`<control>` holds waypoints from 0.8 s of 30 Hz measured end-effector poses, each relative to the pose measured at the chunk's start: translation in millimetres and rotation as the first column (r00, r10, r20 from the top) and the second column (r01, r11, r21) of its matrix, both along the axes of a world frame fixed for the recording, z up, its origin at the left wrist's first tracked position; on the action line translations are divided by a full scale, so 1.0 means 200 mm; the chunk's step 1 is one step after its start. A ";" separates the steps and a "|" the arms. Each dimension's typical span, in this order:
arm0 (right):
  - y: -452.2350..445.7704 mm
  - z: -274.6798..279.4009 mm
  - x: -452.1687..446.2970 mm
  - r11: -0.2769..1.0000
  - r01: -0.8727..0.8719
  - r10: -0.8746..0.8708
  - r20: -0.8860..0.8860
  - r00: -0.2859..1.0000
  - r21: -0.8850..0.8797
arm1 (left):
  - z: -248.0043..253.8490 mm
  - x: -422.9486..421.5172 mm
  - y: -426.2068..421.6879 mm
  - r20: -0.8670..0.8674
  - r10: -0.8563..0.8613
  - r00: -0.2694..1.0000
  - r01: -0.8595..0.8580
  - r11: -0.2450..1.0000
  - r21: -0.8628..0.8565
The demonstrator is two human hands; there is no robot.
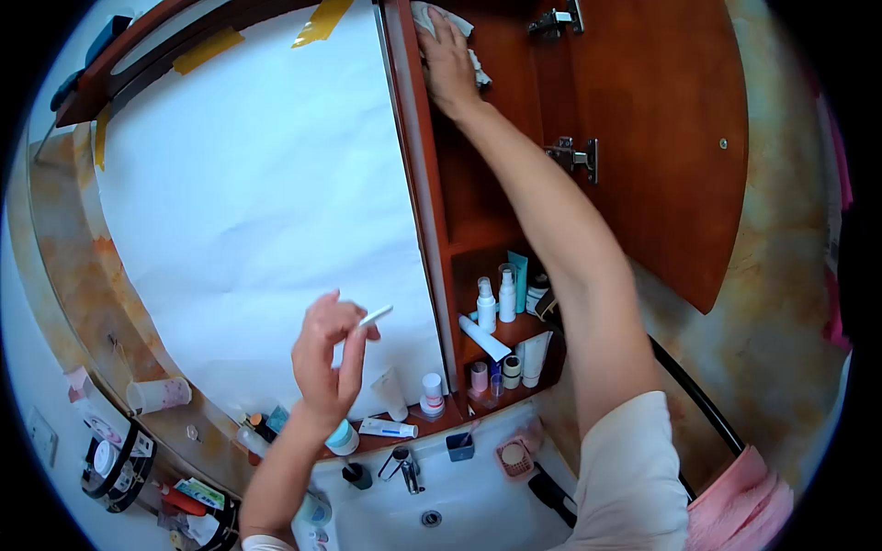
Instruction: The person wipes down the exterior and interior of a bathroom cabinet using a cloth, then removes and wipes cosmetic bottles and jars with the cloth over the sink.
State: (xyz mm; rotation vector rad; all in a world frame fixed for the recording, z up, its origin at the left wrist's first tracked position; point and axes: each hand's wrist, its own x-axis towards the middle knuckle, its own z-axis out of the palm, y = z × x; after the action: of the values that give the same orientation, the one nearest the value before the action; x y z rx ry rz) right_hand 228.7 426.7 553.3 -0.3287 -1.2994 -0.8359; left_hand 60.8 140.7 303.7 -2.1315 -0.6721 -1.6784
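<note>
My right hand [450, 73] reaches up into the wooden cabinet [478, 207] and presses a crumpled white cloth [432, 16] against its upper inner left side. Part of the cloth bunches out beside the palm. Lower down, my left hand [329, 354] is raised in front of a large white sheet [266, 202]. It pinches a short, thin white stick [376, 317] between thumb and fingers; its exact kind cannot be made out. The brown cabinet door [666, 138] stands swung out to the right on metal hinges [574, 158].
Lower shelves hold white spray bottles [486, 305], a white tube [484, 338] and several small jars. Below is a white sink [367, 523] with a faucet [401, 470]. Toiletries, including a toothpaste tube [388, 428], line the ledge. A pink towel [740, 505] hangs at lower right.
</note>
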 end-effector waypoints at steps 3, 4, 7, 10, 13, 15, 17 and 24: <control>-0.16 -0.17 0.19 0.992 0.106 -0.092 0.186 0.978 -0.067 | -0.28 0.01 -0.05 0.192 -0.106 0.976 0.144 0.969 -0.198; -0.21 -0.21 0.24 0.987 0.136 -0.113 0.228 0.967 -0.089 | -0.37 0.01 -0.06 0.192 -0.106 0.976 0.152 0.958 -0.242; -0.30 -0.36 0.26 0.969 0.158 -0.094 0.307 0.947 -0.192 | -0.52 0.07 -0.07 0.296 -0.150 0.943 0.256 0.897 -0.360; -0.39 -0.52 0.29 0.934 0.085 0.054 0.371 0.927 -0.347 | -0.54 0.11 -0.06 0.379 -0.210 0.901 0.357 0.856 -0.375; -0.46 -0.67 0.32 0.809 0.124 0.179 0.443 0.879 -0.574 | -0.50 0.15 -0.05 0.403 -0.278 0.872 0.429 0.831 -0.354; -0.51 -0.78 0.37 0.516 0.121 0.455 0.391 0.801 -0.848 | -0.51 0.19 -0.07 0.408 -0.318 0.856 0.468 0.813 -0.347; -0.56 -0.82 0.39 0.439 0.288 0.384 0.468 0.796 -0.851 | -0.56 0.23 -0.11 0.438 -0.357 0.825 0.524 0.775 -0.353; -0.53 -0.86 0.72 0.300 0.619 -0.145 0.606 0.782 -0.726 | -0.77 0.12 -0.30 0.633 -0.285 0.720 0.620 0.675 -0.400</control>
State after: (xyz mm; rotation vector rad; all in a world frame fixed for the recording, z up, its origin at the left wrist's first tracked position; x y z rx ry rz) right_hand 373.4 320.2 381.4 -1.5126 -2.1120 -0.4998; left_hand 84.0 81.5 149.5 -2.4003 -0.9513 -2.7172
